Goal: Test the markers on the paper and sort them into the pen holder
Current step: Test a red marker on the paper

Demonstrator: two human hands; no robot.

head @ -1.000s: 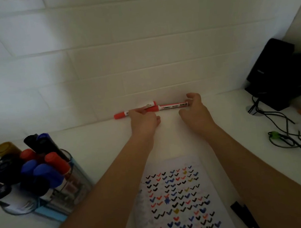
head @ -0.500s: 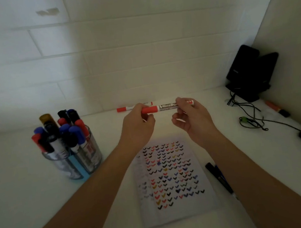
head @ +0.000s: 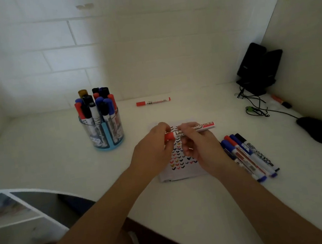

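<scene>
Both hands hold a red whiteboard marker [head: 201, 127] level above the paper [head: 182, 159], which is covered in small coloured check marks. My left hand [head: 154, 144] grips its red cap end; my right hand [head: 196, 143] pinches the barrel just right of it. A second red marker [head: 153, 102] lies on the desk near the back wall. The pen holder [head: 107, 132], clear with a blue base, stands to the left, packed with several markers. Several blue, red and black markers [head: 248, 156] lie in a row right of the paper.
A black speaker [head: 258, 68] stands in the back right corner with cables [head: 254, 107] trailing from it. An orange pen [head: 280, 100] lies by the right wall and a black mouse [head: 317, 130] sits near it. A white shelf unit [head: 16, 214] is at lower left.
Both hands have drawn the red marker back from the wall to above the paper. The other red marker stayed by the wall. The view pulled back, showing the row of markers on the right.
</scene>
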